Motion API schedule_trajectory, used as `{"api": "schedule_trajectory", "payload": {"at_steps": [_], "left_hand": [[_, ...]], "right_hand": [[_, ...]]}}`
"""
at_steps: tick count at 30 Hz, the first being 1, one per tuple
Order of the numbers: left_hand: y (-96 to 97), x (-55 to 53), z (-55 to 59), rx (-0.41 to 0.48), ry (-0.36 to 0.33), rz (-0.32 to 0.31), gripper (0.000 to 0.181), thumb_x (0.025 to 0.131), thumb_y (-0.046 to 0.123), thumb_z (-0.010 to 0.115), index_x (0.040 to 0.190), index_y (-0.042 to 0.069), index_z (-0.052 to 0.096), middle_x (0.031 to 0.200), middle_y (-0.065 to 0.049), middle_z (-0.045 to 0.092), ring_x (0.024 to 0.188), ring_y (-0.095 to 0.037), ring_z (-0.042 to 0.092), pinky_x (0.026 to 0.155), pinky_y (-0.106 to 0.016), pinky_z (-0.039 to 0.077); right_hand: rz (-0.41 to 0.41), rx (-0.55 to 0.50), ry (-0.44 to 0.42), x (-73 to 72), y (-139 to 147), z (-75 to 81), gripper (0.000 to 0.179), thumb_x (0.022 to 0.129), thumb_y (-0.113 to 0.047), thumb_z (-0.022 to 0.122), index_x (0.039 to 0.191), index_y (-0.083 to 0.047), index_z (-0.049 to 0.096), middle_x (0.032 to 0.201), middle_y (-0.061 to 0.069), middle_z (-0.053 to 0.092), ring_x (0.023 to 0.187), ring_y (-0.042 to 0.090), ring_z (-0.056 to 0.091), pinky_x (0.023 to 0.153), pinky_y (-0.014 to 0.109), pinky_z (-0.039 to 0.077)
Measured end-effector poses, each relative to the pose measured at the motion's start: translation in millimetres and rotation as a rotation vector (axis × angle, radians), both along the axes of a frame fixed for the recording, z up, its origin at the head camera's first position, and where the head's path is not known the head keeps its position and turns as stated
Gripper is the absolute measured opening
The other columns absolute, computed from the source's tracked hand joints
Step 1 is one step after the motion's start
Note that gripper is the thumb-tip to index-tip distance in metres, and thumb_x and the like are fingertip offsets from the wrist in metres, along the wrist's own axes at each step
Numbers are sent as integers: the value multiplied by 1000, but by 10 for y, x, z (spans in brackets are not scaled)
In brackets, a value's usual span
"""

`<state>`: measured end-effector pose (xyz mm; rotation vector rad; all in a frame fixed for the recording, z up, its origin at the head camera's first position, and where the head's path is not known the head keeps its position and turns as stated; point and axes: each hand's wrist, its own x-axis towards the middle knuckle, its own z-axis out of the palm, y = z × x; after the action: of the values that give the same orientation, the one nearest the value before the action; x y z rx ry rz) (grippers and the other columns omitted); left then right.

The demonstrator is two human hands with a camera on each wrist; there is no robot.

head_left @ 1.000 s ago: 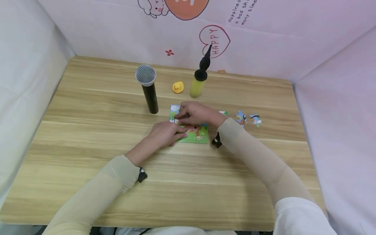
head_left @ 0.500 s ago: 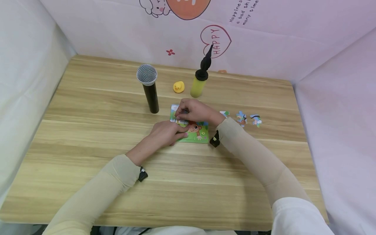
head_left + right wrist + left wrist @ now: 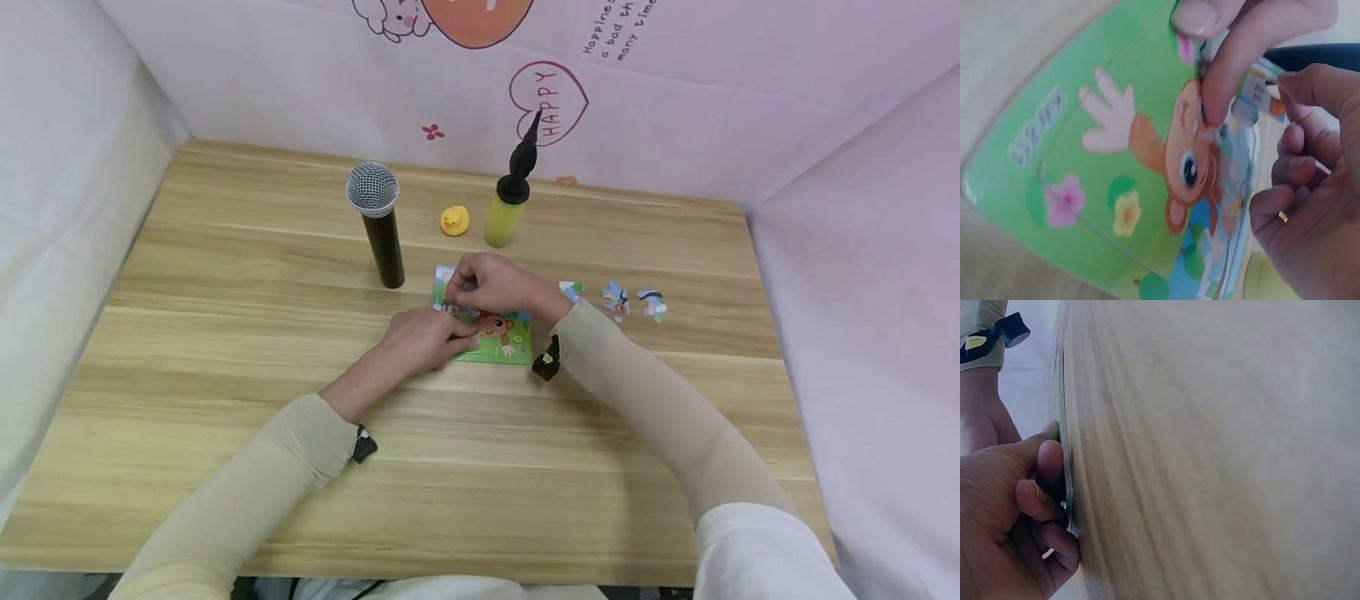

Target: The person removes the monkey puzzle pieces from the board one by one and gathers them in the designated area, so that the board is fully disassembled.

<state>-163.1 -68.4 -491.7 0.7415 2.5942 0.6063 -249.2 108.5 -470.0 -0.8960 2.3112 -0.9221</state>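
Observation:
A jigsaw puzzle board with a cartoon monkey on green lies flat mid-table. My left hand rests at its near left side; thumb and index finger press on the picture, the other fingers loosely bent by the edge in the left wrist view. Above the board's far left part is my right hand. In the right wrist view, its thumb and index finger pinch a small puzzle piece, which is tilted over the picture. The board's upper middle is hidden under the right hand.
Three loose puzzle pieces, a green-white one, a blue one and a striped one, lie to the right. Behind the board stand a microphone, a yellow duck and a yellow-green pump with a black nozzle.
My right hand has lifted slightly toward the far side, and its fingers have shifted at the board's upper left. The left hand keeps its place on the board.

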Motion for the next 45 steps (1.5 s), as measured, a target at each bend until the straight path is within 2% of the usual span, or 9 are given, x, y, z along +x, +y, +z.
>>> {"api": "schedule_trajectory", "payload": {"at_steps": [7,13,19,24,28,30,35,39,45], "left_hand": [[-4,1,10,11,-3,-4,34,103,46,57,133,32,69,50,10,53,51,-9,54,48,-34,40],[-17,3,12,12,15,-18,36,104,46,56,137,35,64,48,10,52,48,-11,52,46,-34,38],[-8,2,16,14,-1,-35,40,105,47,53,143,36,58,48,9,52,49,-11,53,48,-35,38],[-17,10,34,-3,-11,-18,41,105,48,52,144,35,57,49,8,53,50,-12,53,49,-37,39],[-25,11,31,-6,-22,-19,43,105,48,51,145,34,55,50,7,53,50,-12,53,50,-36,38],[-29,11,30,-3,-24,-19,43,105,48,51,145,34,55,51,7,53,50,-12,52,50,-36,37],[-31,18,52,-12,-24,-12,43,105,48,52,145,33,55,50,6,53,50,-13,53,50,-36,37],[-27,23,52,-11,-31,-7,43,105,47,52,145,33,55,50,6,54,50,-13,53,51,-37,37],[-5,22,37,-4,-23,-8,43,105,48,52,146,33,55,51,7,54,50,-12,53,51,-36,37]], "right_hand": [[-41,-6,9,77,-42,81,8,90,-13,71,87,-13,78,93,2,64,82,15,55,73,28,46],[-55,-28,63,60,10,228,10,93,-14,68,92,-12,78,93,2,63,81,16,53,70,29,45],[15,6,115,14,287,406,11,95,-15,70,92,-8,77,87,3,60,75,19,49,66,31,40],[45,93,16,70,636,467,13,95,-14,71,83,-9,71,84,4,57,75,18,50,67,32,41],[1,177,-95,167,963,447,13,96,-16,70,85,-9,70,88,4,61,78,19,53,70,33,44],[-29,220,-123,201,1115,416,13,97,-18,70,86,-9,70,89,3,62,78,18,53,71,33,44],[-103,269,-152,249,1429,272,17,98,-22,70,87,-9,70,86,2,63,71,16,50,65,31,42],[-164,281,-181,287,1561,169,19,99,-22,70,86,-8,68,89,2,68,70,17,50,65,31,42],[-191,296,-133,327,1615,106,15,98,-19,70,86,-9,71,91,1,69,73,19,53,69,34,43]]}}
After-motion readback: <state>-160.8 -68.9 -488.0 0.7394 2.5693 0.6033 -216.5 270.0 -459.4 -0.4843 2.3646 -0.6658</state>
